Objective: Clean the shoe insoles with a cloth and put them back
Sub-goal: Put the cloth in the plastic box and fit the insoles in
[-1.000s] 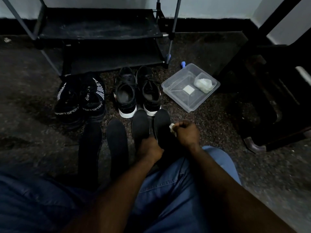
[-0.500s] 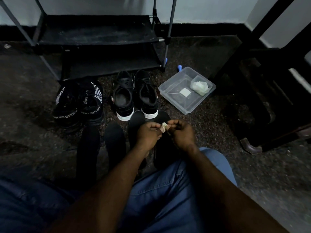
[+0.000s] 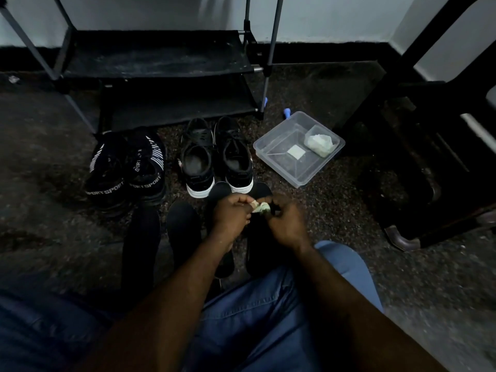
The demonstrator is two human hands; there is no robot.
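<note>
Cloth (image 3: 261,208) pinched between left hand (image 3: 232,216), right hand (image 3: 287,224), fingers (image 3: 241,202) curled.

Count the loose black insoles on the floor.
4 flat black insoles, side by side: leftmost, second, third partly under the left hand, fourth partly under the right hand. None seems hidden.

Speckled floor (image 3: 349,210) bears 4 shoes (image 3: 197,167), seemingly 4 insoles (image 3: 141,245), 1 tub (image 3: 279,149).

One wide-angle view from the person's head looks forward and down at the floor (image 3: 349,224). Left hand (image 3: 233,218) and right hand (image 3: 287,226) sit close, mid-frame; knees (image 3: 268,318) fill the near edge, rack (image 3: 161,60) and wall (image 3: 161,12) the far.
</note>
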